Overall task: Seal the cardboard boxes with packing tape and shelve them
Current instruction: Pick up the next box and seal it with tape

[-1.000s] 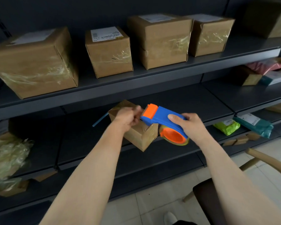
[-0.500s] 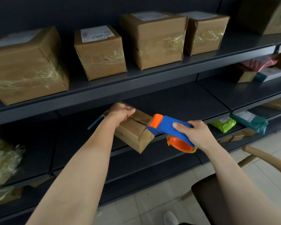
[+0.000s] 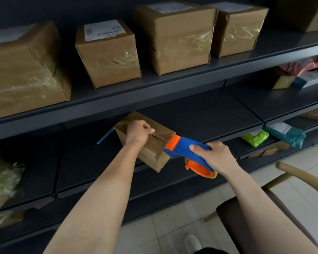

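Note:
A small cardboard box (image 3: 151,153) sits tilted at the front edge of the middle shelf (image 3: 200,114). My left hand (image 3: 138,132) lies on its top with curled fingers pressing the flaps beside the centre seam. My right hand (image 3: 215,156) grips a blue and orange tape dispenser (image 3: 184,149). The dispenser's orange head touches the box's near right top edge, at the end of the seam. The tape roll (image 3: 200,168) hangs below my right hand.
Several taped boxes (image 3: 108,57) stand on the upper shelf (image 3: 173,83). Green (image 3: 254,137) and teal (image 3: 285,133) mailer bags lie on a lower shelf at right, a clear plastic bundle (image 3: 2,182) at left. A wooden chair (image 3: 264,208) stands at bottom right.
The dispenser has slid back along the box top from beside my left hand to the near right edge. My left hand stays on the box top.

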Demonstrator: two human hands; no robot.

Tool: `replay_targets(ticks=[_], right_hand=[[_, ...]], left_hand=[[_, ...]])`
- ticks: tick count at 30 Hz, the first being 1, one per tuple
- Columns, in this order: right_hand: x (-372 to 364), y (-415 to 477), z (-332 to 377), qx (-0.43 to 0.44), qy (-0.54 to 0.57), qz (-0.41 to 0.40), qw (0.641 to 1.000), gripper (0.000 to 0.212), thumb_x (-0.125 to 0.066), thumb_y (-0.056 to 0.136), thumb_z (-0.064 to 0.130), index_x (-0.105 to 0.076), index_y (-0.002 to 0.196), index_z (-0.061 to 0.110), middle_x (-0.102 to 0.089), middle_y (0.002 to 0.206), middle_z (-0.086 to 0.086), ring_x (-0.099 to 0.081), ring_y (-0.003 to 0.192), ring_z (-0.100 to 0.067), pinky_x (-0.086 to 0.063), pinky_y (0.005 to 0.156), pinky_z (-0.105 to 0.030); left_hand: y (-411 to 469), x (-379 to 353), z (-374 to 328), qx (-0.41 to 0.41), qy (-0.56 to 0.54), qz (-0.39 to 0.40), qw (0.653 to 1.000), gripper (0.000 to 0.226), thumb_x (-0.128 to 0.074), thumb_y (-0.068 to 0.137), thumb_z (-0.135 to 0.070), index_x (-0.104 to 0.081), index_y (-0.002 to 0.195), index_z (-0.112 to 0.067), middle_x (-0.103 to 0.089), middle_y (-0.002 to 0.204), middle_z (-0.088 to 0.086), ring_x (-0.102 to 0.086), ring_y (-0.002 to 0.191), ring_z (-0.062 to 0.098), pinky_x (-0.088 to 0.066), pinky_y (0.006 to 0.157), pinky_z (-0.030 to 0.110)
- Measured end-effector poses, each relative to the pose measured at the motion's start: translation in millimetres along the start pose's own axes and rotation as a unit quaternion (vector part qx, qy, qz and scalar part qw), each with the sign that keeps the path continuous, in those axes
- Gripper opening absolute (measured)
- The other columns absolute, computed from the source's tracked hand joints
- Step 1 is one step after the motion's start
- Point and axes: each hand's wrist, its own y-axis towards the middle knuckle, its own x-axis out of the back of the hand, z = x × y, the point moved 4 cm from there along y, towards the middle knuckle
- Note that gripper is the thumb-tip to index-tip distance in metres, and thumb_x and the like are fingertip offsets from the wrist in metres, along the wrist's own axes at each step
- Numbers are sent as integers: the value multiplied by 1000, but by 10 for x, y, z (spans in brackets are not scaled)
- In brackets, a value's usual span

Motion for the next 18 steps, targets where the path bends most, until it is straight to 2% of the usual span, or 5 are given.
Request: replay_targets(ticks=[4, 6, 10, 14, 18], right_hand=[[-47, 7, -9, 0, 2, -6, 1000, 49, -66, 79, 54, -59, 68, 7, -63, 63, -5, -60, 57, -16, -41, 50, -24], [-67, 7, -11, 2, 4, -6, 1000, 48, -66, 79, 53, -58, 67, 7, -62, 63, -7, -60, 58, -17, -42, 51, -25], [-87, -5, -15, 9, 12, -15, 1000, 47, -67, 79, 51, -53, 63, 9, -59, 61, -8, -59, 59, -20, -41, 53, -27], [-107, 12, 4, 5, 23, -13, 1000, 59, -67, 78, 53, -61, 78, -5, -67, 75, -19, -66, 70, -31, -46, 56, -32], [-94, 15, -14, 4, 18, -12, 1000, 57, -67, 78, 55, -63, 76, -3, -67, 68, -14, -64, 61, -21, -42, 52, -28]], left_hand=[[-40, 15, -16, -11, 23, -44, 999, 37, -74, 80, -23, -58, 113, -19, -49, 129, 7, -51, 116, 22, -46, 90, 36], [-29, 88, 6, 12, 1, -71, 997, 53, -76, 78, -20, -48, 122, -21, -39, 136, 9, -47, 120, 24, -46, 88, 37], [-68, 183, 55, -12, 6, -131, 991, 16, -66, 87, -15, -54, 98, -17, -55, 111, 5, -57, 97, 18, -41, 68, 22], [-167, -71, -69, -100, 81, 10, 992, 11, -61, 91, -30, -59, 97, -21, -58, 96, -5, -55, 86, 8, -40, 67, 20], [-144, -140, -131, -67, 92, 96, 989, 19, -63, 88, -36, -53, 94, -21, -54, 93, -4, -51, 83, 9, -39, 68, 24]])
